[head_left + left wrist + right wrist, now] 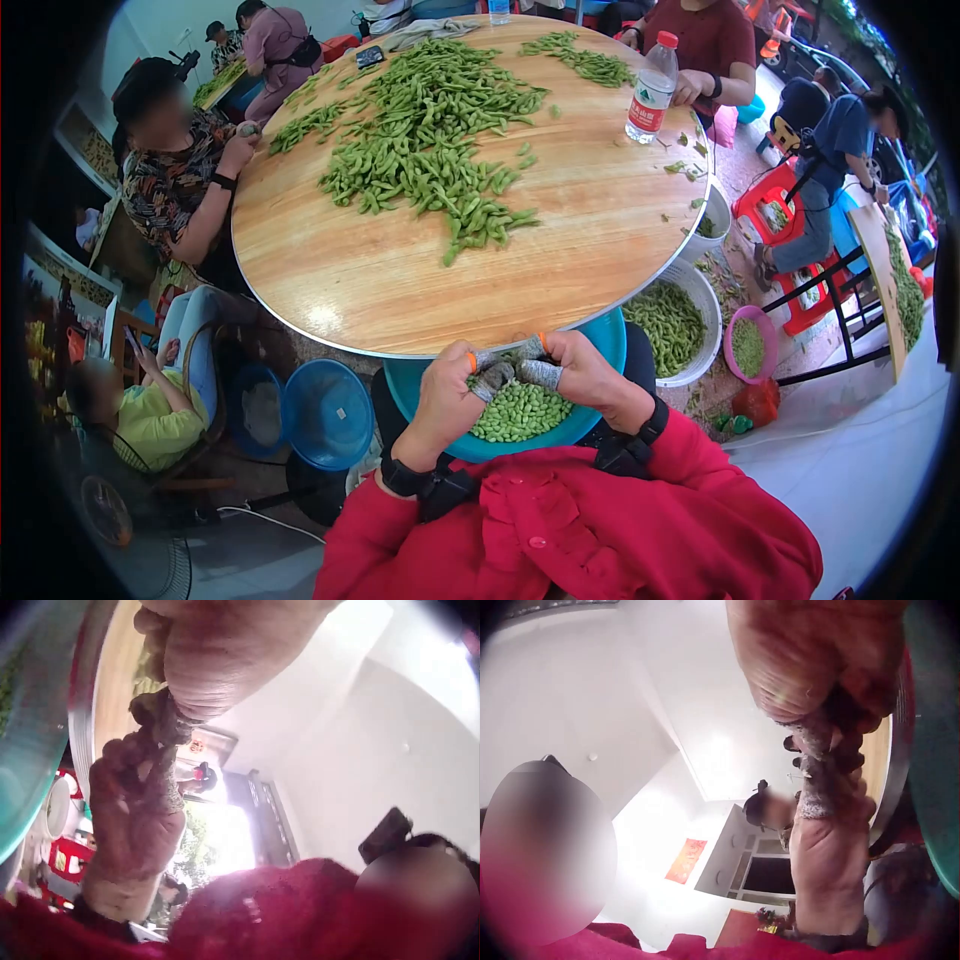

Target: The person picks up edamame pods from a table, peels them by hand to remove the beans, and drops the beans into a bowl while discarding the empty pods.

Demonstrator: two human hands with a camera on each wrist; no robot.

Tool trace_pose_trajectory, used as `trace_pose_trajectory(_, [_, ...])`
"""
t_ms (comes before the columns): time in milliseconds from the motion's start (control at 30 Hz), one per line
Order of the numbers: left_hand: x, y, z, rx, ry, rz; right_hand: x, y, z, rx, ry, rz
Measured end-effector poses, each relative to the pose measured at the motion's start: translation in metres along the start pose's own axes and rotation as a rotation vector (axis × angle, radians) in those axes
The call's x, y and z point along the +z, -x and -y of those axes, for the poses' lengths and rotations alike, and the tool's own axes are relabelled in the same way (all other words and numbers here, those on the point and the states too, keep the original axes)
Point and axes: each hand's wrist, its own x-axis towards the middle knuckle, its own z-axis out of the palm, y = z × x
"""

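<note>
My left hand [447,398] and right hand [592,378] meet fingertip to fingertip at the table's near edge. Grey cloth covers with orange bands wrap some thumbs and fingers. Between them the curled fingers pinch an edamame pod [512,357], mostly hidden by the fingertips. Directly below, a teal basin [612,345] holds shelled green beans [520,412]. The wrist views show the left thumb [180,724] and right thumb [810,739] in their covers, pressed close to the opposite hand.
A round wooden table [350,290] bears a large heap of edamame pods [420,120] and a water bottle [652,90]. Right of the basin stand a white basket [712,345] of pods and a pink basin [770,325]. Blue tubs [328,415] stand left. Other people sit around.
</note>
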Motion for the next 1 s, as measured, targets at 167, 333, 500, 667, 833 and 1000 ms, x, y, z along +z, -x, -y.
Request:
trace_pose_trajectory(167, [0.008, 0.001, 0.009, -0.157, 0.350, -0.018, 0.000, -0.005, 0.016, -0.065, 0.279, -0.018])
trace_pose_trajectory(333, [0.008, -0.002, 0.005, -0.498, 1.212, -0.188, 0.008, -0.007, 0.018, -0.081, 0.109, -0.199])
trace_pose_trajectory(500, [0.019, -0.001, 0.010, -0.385, 1.086, -0.199, 0.010, 0.000, 0.022, 0.027, -0.138, -0.087])
trace_pose_trajectory(667, [0.009, 0.001, 0.003, -0.244, 0.426, -0.021, 0.003, 0.001, 0.003, 0.097, 0.000, -0.107])
trace_pose_trajectory(833, [0.011, 0.005, 0.005, -0.191, 0.143, 0.065, 0.009, -0.002, 0.007, 0.018, -0.062, -0.169])
trace_pose_trajectory(1000, [0.019, 0.004, 0.009, -0.138, 0.285, -0.004, 0.003, 0.005, 0.003, 0.071, -0.036, -0.118])
